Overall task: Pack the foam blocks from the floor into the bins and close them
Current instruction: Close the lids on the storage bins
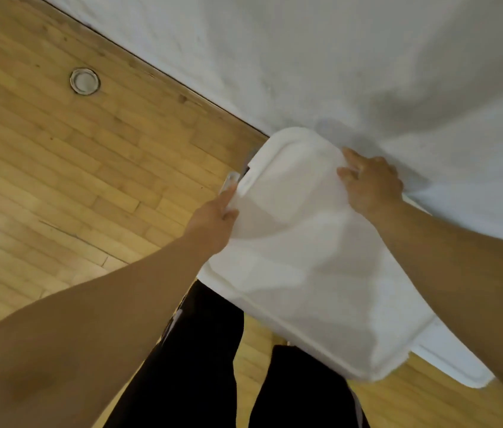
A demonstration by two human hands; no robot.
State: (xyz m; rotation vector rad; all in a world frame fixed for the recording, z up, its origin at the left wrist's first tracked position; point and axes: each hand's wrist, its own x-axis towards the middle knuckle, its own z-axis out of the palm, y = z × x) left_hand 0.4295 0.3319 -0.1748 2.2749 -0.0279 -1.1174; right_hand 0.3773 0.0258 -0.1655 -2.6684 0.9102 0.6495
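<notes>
Lid [299,257] white plastic, smooth, matt with slight sheen. Floor [58,168] wood strips, light, satin varnish, scuffed in spots. Round floor insert [84,81] shiny metal. Wall [336,57] white painted, rough texture. Trousers [194,350] black matt cloth.

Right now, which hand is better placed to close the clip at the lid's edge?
Left, probably. The left hand grips the lid just beside the clip; the right hand holds the opposite edge.
</notes>
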